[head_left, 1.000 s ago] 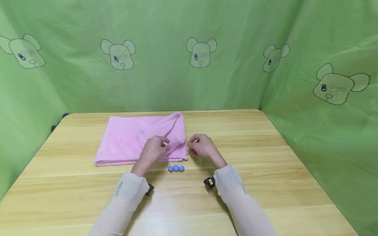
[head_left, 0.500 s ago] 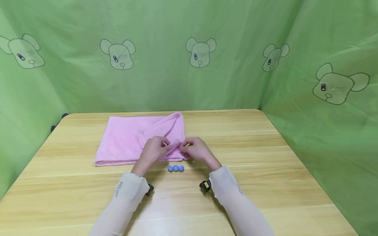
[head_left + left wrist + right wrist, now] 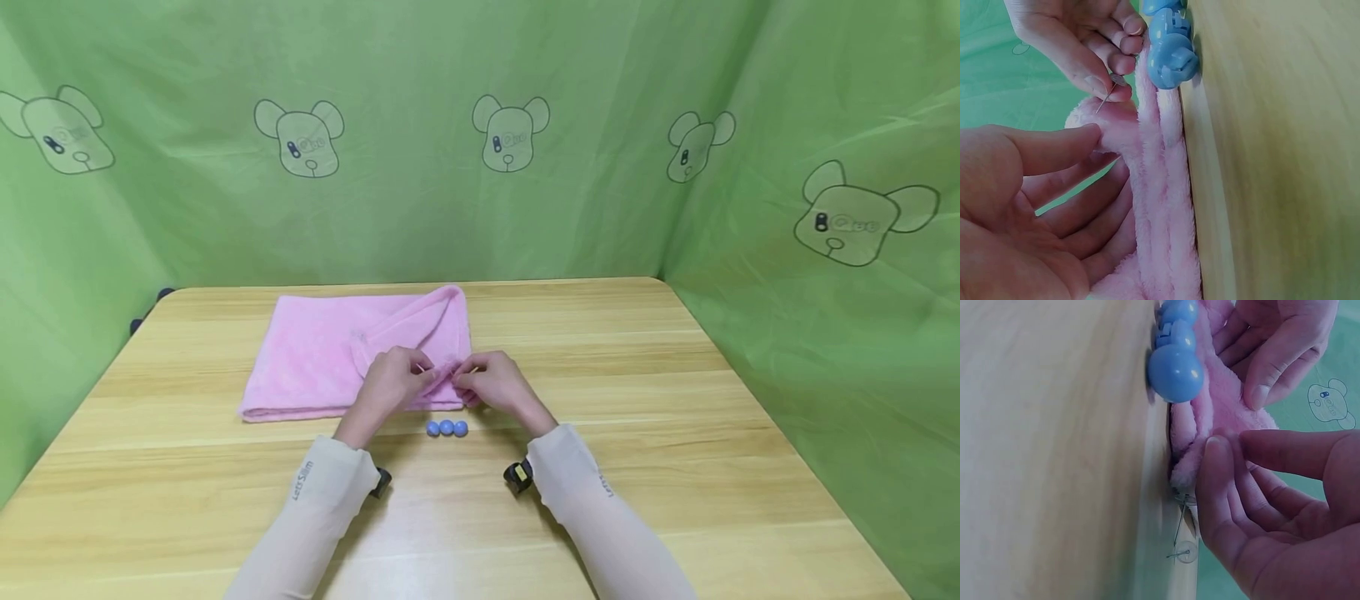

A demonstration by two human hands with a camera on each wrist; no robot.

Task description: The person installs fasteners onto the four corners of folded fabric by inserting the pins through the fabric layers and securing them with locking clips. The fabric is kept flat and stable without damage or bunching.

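Note:
A folded pink plush cloth (image 3: 315,342) lies on the table, its near right corner flap turned up. My left hand (image 3: 392,379) pinches that flap between thumb and fingers. From the right, my right hand (image 3: 491,382) meets the flap. In the left wrist view it pinches a thin pin (image 3: 1106,100) with a flat round head, the point directed at the cloth. Three blue ball-shaped caps (image 3: 447,427) sit in a row before the cloth; slots show in them in the left wrist view. By the cloth's end in the right wrist view lies a clear-headed pin (image 3: 1187,552).
The wooden table (image 3: 675,467) runs wide around the cloth, bare to the right. Green curtains (image 3: 405,225) with bear-head prints enclose the back and sides. A small black camera is worn on each wrist, such as the right wrist camera (image 3: 518,476).
My right hand has moved left, from beside the cloth to the raised corner flap, close to the left fingers. My left hand keeps its pinch and has hardly moved.

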